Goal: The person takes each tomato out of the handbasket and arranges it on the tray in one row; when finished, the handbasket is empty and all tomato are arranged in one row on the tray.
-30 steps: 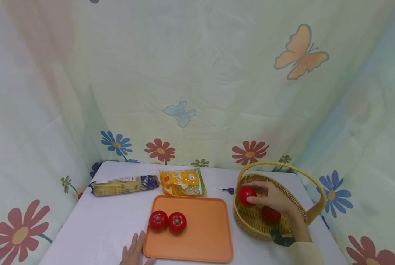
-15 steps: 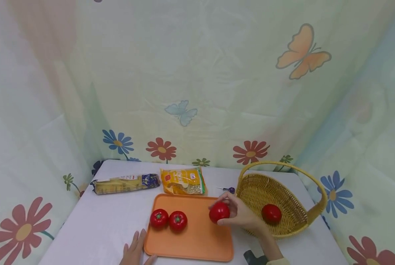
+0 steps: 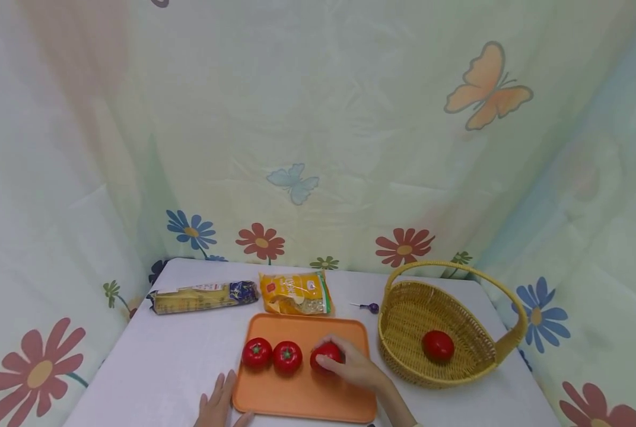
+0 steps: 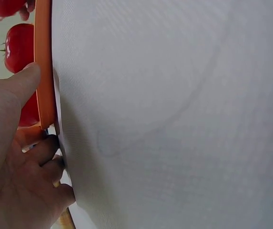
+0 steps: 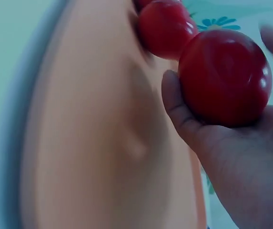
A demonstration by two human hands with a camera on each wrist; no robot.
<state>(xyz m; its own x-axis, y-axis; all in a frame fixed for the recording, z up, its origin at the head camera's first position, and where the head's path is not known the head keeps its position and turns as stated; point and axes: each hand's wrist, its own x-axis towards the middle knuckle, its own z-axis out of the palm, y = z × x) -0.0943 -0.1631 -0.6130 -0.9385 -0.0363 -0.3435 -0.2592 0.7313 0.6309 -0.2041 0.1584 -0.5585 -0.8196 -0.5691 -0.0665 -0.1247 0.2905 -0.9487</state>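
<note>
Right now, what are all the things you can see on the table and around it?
Round red tomatoes on the tray: two, red, side by side at and.
Red tomato in the grip of the right hand: one, red, low over the tray.
Red tomato in the basket: one, red.
Flat orange plastic tray: one, orange, front middle of the table.
Woven yellow wicker basket with a handle: one, yellow, right.
Long clear pasta packet: one, yellowish, back left.
Yellow food bag: one, behind the tray.
Small purple item: one; too small to identify.
White table: one.
Flowered curtain: pale green, behind.
Left hand: touches the tray's edge.
Right hand: holds a tomato.
</note>
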